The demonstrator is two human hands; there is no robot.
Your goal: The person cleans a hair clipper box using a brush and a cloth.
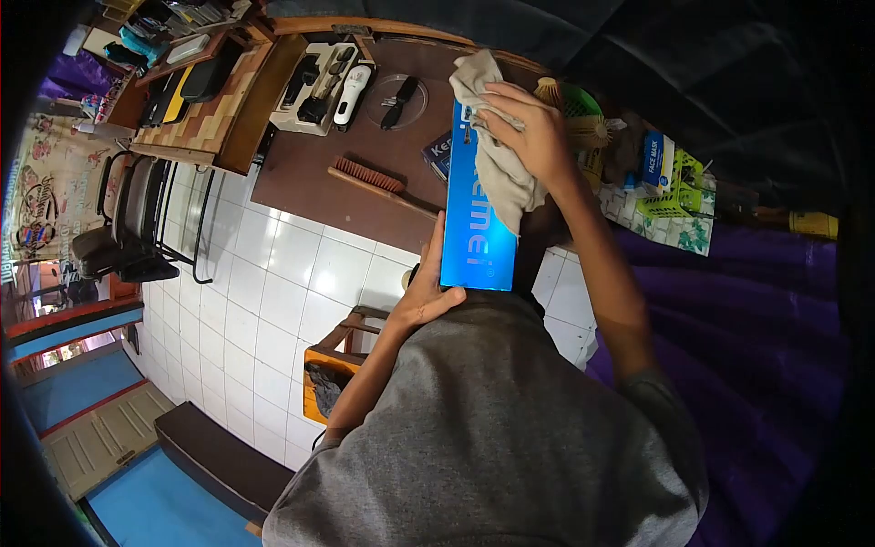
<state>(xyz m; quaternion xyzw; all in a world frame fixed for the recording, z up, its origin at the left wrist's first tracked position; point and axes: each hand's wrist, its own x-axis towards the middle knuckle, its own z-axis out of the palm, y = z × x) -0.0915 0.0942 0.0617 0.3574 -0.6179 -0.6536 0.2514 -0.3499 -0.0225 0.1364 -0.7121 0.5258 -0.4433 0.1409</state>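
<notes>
Item, nearest: my left hand (pixel 428 296), clamped on the near end of the blue Kemei box (pixel 477 260), thumb at its near edge, the other fingers partly hidden along its left side.
Item: the box itself, held lengthwise away from me, most of its lettered face beyond the left-hand grip.
Item: my right hand (pixel 531 137), closed over a beige cloth (pixel 510 187), which lies across the box's far right part; thumb hidden.
Item: one long-handled bristle brush (pixel 369 176), on the brown tabletop (pixel 301 178), left of the box.
Item: one dark printed box (pixel 437 157), partly hidden, just beside the blue one.
Item, farther: one black brush (pixel 398 102) in a clear round dish (pixel 415 111).
Item: one white hair clipper (pixel 353 94), at the right side of a pale tray (pixel 319 114).
</notes>
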